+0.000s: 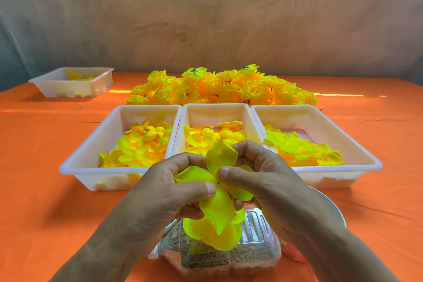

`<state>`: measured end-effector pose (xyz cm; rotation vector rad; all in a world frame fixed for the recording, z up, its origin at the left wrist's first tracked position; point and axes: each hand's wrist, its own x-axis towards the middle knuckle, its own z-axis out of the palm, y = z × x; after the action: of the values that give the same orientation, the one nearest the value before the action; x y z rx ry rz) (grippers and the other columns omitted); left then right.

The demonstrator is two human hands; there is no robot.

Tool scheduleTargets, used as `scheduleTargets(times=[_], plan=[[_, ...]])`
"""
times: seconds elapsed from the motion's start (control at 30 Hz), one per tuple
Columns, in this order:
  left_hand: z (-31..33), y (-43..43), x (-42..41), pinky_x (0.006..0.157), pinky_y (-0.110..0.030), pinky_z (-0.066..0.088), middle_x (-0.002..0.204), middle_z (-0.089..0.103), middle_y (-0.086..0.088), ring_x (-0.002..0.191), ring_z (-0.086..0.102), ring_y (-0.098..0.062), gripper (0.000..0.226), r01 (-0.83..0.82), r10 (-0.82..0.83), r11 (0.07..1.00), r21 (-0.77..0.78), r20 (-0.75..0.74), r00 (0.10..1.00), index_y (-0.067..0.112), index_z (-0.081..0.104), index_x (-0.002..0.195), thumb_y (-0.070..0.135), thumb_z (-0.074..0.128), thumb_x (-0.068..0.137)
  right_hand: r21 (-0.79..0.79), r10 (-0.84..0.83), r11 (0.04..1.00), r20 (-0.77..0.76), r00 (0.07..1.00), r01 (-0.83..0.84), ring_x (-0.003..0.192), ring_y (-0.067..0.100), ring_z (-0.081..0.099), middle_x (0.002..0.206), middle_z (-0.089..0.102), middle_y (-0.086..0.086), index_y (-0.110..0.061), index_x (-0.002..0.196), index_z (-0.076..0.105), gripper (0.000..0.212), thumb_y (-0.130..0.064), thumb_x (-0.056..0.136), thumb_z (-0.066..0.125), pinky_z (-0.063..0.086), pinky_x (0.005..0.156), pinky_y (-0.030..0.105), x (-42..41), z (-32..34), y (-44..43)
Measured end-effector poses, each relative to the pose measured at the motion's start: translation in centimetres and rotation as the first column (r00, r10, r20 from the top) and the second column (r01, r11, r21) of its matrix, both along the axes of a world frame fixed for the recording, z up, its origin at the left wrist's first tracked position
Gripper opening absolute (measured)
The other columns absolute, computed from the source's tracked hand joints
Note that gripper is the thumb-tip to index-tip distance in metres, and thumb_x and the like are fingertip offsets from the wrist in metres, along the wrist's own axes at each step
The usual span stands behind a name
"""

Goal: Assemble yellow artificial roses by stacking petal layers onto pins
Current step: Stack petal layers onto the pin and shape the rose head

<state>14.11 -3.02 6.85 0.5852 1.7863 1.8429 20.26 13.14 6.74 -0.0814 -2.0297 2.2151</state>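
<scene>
A yellow petal layer (219,208) with several lobes is held between both hands above the table's near edge. My left hand (169,192) pinches it with the thumb at its centre, and my right hand (258,178) pinches it from the other side. A small dark pin tip shows between the two thumbs. More yellow petals (212,233) hang just below the layer. Three white trays hold loose petals: left tray (75,167), middle tray (183,112), right tray (366,158). A heap of finished yellow roses (219,89) lies behind them.
A clear plastic container (251,249) with brown granular filling sits under my hands, beside a grey round plate (329,204). A fourth white tray (96,84) stands at the far left. The orange tablecloth (45,190) covers the table; a wall is behind.
</scene>
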Motion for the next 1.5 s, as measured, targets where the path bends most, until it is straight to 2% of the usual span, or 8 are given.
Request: scheduleTargets(times=[0.13,0.33,0.47,0.67,0.87,1.17,1.37,1.5], plan=[[-0.1,0.1,0.0,0.054,-0.029,0.054,0.085,0.075,-0.014,0.068,0.07,-0.025,0.027,0.017,-0.017,1.0,0.0,0.01,1.0,0.031,0.074,0.085,0.021,0.075,0.06,0.005,-0.005,1.0,0.009,1.0,0.005,0.061,0.018,0.061,0.083,0.064,0.007,-0.021,0.083,0.07,0.015,-0.018,0.068,0.071,0.045,0.045,0.027,0.0,-0.2,-0.1],[-0.2,0.3,-0.3,0.054,-0.029,0.056,0.086,0.076,-0.015,0.07,0.074,-0.027,0.024,0.006,-0.006,1.0,0.013,0.028,1.0,0.029,0.075,0.081,0.015,0.072,0.061,0.002,-0.014,1.0,0.04,0.999,0.014,0.058,0.017,0.062,0.077,0.066,0.008,-0.018,0.088,0.068,0.015,-0.005,0.083,0.069,0.046,0.046,0.027,-0.2,-0.2,0.0],[-0.3,0.4,-0.5,0.052,-0.028,0.055,0.083,0.075,-0.014,0.067,0.072,-0.025,0.025,-0.002,0.002,1.0,0.008,0.023,1.0,0.029,0.075,0.08,0.015,0.072,0.06,-0.007,-0.012,1.0,0.065,0.998,0.013,0.056,0.016,0.063,0.073,0.065,0.007,-0.016,0.092,0.067,0.014,-0.005,0.083,0.068,0.047,0.046,0.025,-0.3,-0.2,0.0],[-0.4,0.4,-0.7,0.054,-0.029,0.056,0.089,0.075,-0.021,0.075,0.074,-0.034,0.025,0.008,-0.008,1.0,0.0,0.023,1.0,0.024,0.075,0.082,0.012,0.071,0.06,-0.042,0.009,0.999,0.082,0.997,-0.005,0.056,0.016,0.064,0.073,0.067,0.006,-0.014,0.093,0.065,0.013,-0.004,0.085,0.065,0.047,0.045,0.024,-0.4,-0.5,0.1],[-0.9,0.5,-0.8,0.051,-0.027,0.055,0.083,0.075,-0.017,0.066,0.073,-0.029,0.025,0.027,-0.026,1.0,-0.012,0.059,0.998,0.023,0.075,0.08,0.008,0.07,0.061,-0.022,0.004,1.0,0.114,0.993,-0.001,0.055,0.014,0.063,0.069,0.065,0.001,-0.013,0.097,0.064,0.015,-0.005,0.084,0.067,0.047,0.046,0.024,-0.5,-1.3,0.3],[-2.2,0.5,-1.1,0.052,-0.031,0.055,0.072,0.073,-0.005,0.063,0.071,-0.023,0.031,0.032,-0.023,0.987,-0.159,0.059,0.998,0.032,0.074,0.084,0.013,0.071,0.059,0.154,-0.025,0.988,0.175,0.984,-0.002,0.051,0.017,0.06,0.07,0.058,0.004,-0.014,0.101,0.06,0.018,-0.009,0.086,0.068,0.044,0.042,0.026,-0.6,-2.4,0.5],[-2.7,0.7,-1.0,0.054,-0.034,0.057,0.069,0.072,-0.005,0.067,0.073,-0.026,0.034,0.009,0.001,0.959,-0.284,0.036,0.999,0.024,0.069,0.09,0.011,0.07,0.059,0.318,-0.042,0.948,0.172,0.984,-0.015,0.048,0.016,0.057,0.061,0.056,-0.003,-0.018,0.095,0.06,0.016,-0.012,0.084,0.069,0.04,0.039,0.025,-0.8,-3.6,0.7],[-2.8,0.8,-1.2,0.049,-0.029,0.055,0.062,0.069,0.001,0.058,0.071,-0.018,0.032,-0.007,0.002,0.924,-0.383,-0.013,1.0,0.022,0.064,0.096,-0.002,0.07,0.077,0.449,-0.077,0.894,0.181,0.98,-0.013,0.048,0.017,0.058,0.057,0.056,-0.009,-0.026,0.091,0.058,0.02,-0.024,0.077,0.072,0.044,0.039,0.027,-1.1,-3.9,0.8]])
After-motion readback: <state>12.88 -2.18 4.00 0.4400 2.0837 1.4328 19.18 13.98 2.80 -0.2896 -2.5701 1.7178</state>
